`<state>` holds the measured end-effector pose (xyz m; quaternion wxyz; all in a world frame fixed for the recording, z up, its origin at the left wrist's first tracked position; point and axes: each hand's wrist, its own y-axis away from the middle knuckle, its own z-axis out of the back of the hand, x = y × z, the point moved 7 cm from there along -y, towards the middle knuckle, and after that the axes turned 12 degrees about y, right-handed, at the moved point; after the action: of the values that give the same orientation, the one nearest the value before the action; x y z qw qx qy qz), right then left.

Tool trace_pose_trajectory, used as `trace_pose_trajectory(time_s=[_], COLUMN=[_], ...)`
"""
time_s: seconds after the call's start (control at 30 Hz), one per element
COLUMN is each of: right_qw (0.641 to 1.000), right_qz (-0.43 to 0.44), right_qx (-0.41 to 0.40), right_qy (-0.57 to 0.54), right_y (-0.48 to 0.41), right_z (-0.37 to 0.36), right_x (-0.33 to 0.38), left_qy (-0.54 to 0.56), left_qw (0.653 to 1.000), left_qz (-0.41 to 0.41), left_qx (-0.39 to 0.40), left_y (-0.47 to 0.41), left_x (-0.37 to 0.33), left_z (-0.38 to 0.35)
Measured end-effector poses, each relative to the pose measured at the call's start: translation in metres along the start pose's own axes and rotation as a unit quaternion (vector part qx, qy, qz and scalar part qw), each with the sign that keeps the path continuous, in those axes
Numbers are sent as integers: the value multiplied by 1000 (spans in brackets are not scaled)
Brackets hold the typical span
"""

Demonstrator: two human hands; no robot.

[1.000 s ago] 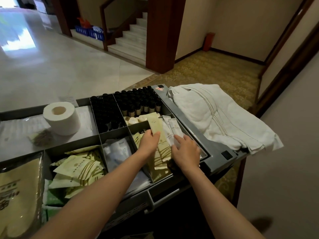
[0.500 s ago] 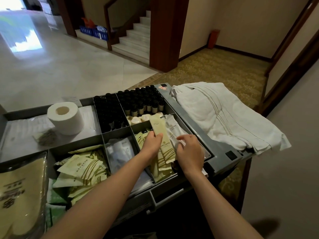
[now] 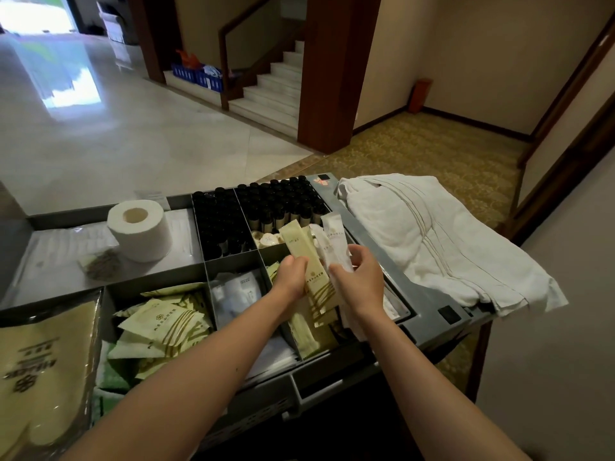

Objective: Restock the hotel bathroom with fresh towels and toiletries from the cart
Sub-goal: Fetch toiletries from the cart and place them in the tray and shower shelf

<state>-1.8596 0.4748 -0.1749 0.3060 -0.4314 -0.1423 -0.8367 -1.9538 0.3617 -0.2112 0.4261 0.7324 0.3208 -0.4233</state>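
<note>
Over the front right compartment of the cart (image 3: pixel 429 307), both hands work close together. The left hand (image 3: pixel 291 276) has its fingers curled round a long green sachet (image 3: pixel 306 254), which stands tilted, with its upper end pointing away from the person. The right hand (image 3: pixel 359 277), just beside it, pinches white sachets (image 3: pixel 334 239) between thumb and curled fingers; how many, one cannot tell. A white towel (image 3: pixel 432 247) lies folded on the right end of the cart and hangs over its edge. Black bottles (image 3: pixel 276 201) fill the two back compartments. A paper roll (image 3: pixel 139 229) stands upright on the left part, and square green packets (image 3: pixel 159 324) lie heaped in a front compartment.
</note>
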Motion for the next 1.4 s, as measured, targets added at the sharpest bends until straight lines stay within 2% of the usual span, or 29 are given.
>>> trace_pose_trajectory(time_s=[0.13,0.27,0.37,0.47,0.57,0.67,0.8,0.87,1.03,1.13,1.23,1.4], right_qw=[994,990,988,991,980,975,974,962,920,897,901,929], right_qz=[-18,6,20,72,143,149,156,171,171,163,135,129], right_qx=[45,110,130,113,134,162,131,124,168,182,182,133], right_qy=[-98,-85,-80,-28,34,42,104,171,310,368,370,321], right_y=[-8,-17,-20,-24,-30,-42,-71,-84,-106,-115,-125,-127], right_z=[-24,-50,-69,-81,-100,-115,-123,-127,-154,-164,-169,-167], right_x=[18,35,46,65,82,88,85,84,69,65,61,59], left_qy=[73,123,85,65,60,29,11,-12,-59,-49,-27,-20], left_qw=[997,992,996,997,996,993,988,986,983,985,987,986], left_qz=[-1,9,8,-2,-18,-40,-51,-53,-56,-47,-38,-46], left_qx=[-8,3,-10,-33,-64,-111,-146,-155,-163,-158,-157,-160], left_y=[-7,-15,-23,-30,-37,-45,-58,-65,-78,-80,-82,-80], left_x=[-18,-35,-40,-46,-54,-61,-67,-68,-65,-65,-63,-64], left_z=[11,25,37,51,68,85,99,101,99,100,103,102])
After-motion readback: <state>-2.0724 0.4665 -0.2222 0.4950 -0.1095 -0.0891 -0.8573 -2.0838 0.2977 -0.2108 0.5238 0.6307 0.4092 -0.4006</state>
